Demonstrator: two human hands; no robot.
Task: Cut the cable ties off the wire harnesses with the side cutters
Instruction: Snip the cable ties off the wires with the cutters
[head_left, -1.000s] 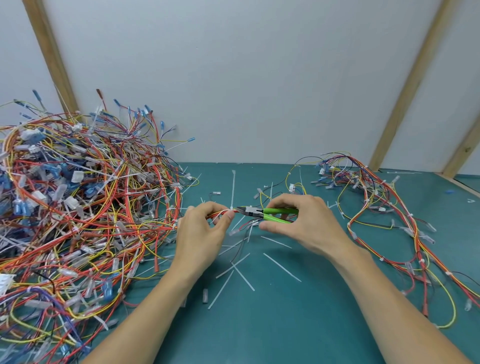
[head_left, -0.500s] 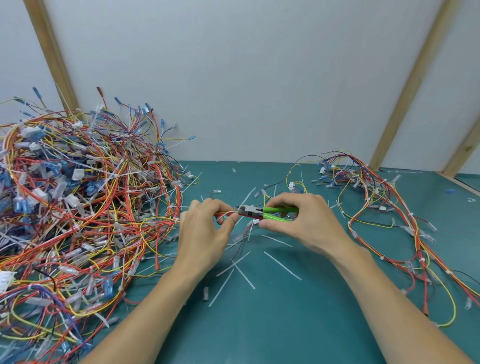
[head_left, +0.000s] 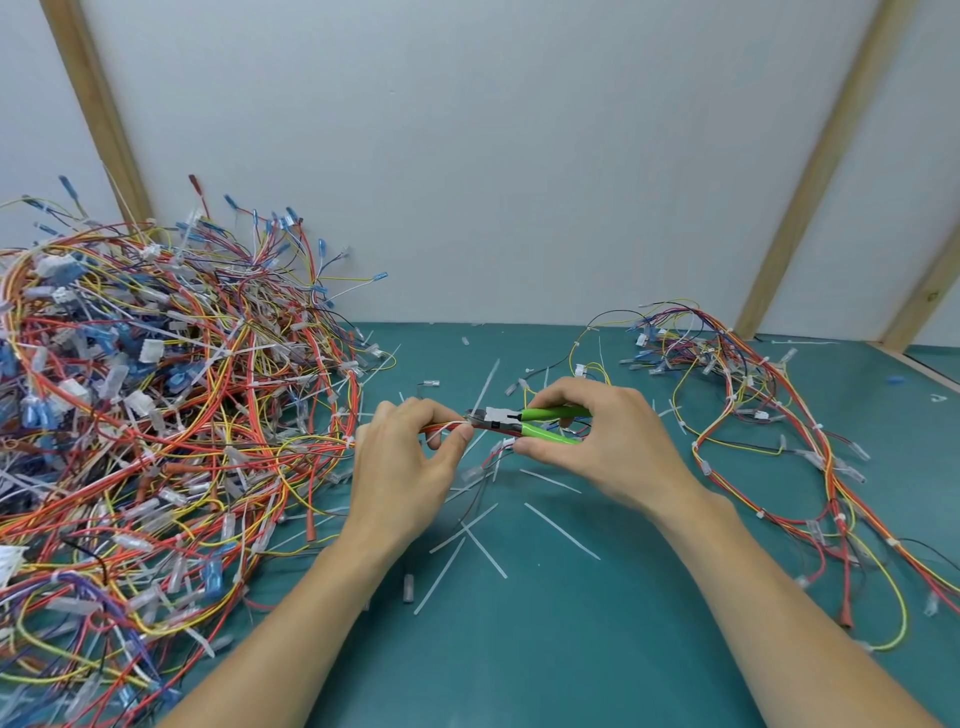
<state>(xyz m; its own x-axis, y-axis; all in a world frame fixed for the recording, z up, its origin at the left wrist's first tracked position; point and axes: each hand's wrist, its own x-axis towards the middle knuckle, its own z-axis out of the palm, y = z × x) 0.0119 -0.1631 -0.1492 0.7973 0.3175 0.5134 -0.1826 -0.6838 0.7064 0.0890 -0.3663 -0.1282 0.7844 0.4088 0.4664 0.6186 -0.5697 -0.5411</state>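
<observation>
Loose ties: cut white strips (head_left: 561, 530) lie on the green table (head_left: 519, 665), nearer the viewer than both sets of fingers.
Left hand (head_left: 410, 467): thumb and fingers pinch a red and white wire bundle (head_left: 449, 427).
Right hand (head_left: 597, 441): fingers curl round the green-handled cutters (head_left: 519, 421).
Key relation: the cutters lie left-right, their nose touching the bundle at the left fingertips; the tie itself is too small to make out.
Beyond: uncut wire pile (head_left: 156, 415) left of the left fingers; a looser harness (head_left: 753, 405) right of the right fingers.
</observation>
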